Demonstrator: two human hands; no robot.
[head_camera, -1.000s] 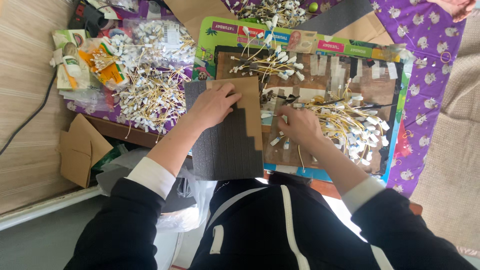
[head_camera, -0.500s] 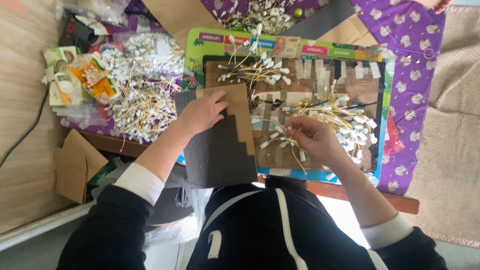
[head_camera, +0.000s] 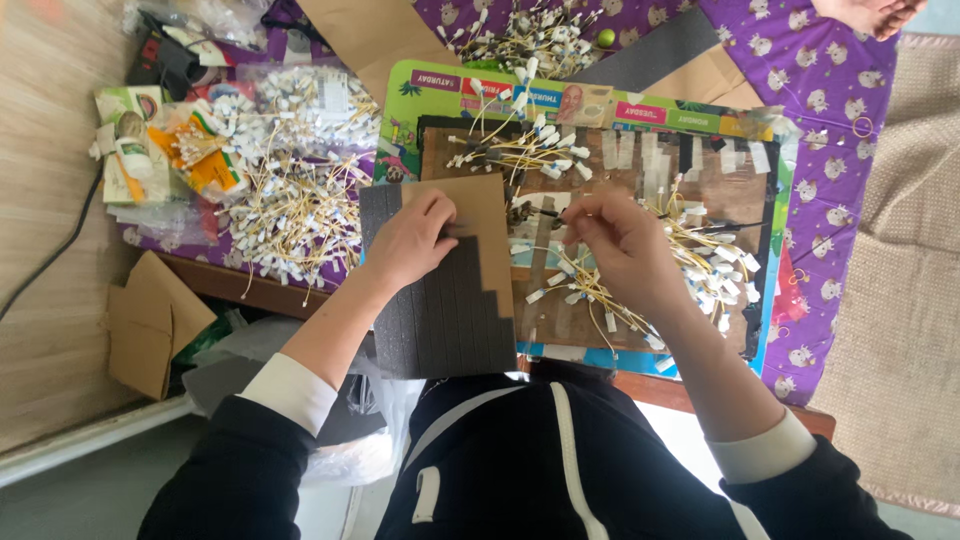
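My left hand (head_camera: 410, 240) rests on a grey ribbed foam sheet (head_camera: 445, 315) with a stepped brown card backing (head_camera: 485, 215). Its thumb and fingers pinch at the sheet's upper edge. My right hand (head_camera: 620, 250) hovers over a brown taped board (head_camera: 700, 170) and pinches a thin yellow string tag (head_camera: 590, 300) that hangs down from its fingers. A heap of white tags on yellow strings (head_camera: 710, 260) lies on the board just right of that hand. More tags (head_camera: 510, 150) lie at the board's top left.
A big pile of string tags (head_camera: 290, 210) lies left on a purple patterned cloth (head_camera: 830, 90). Bottles and packets (head_camera: 135, 150) and folded cardboard (head_camera: 150, 325) are further left. Another person's foot (head_camera: 870, 12) shows at the top right. A colourful board (head_camera: 620, 105) lies under the brown one.
My right hand has lifted from the tag heap and moved left toward the board's middle, with a tag pinched in it. My left hand stays on the foam sheet, fingers now pinching.
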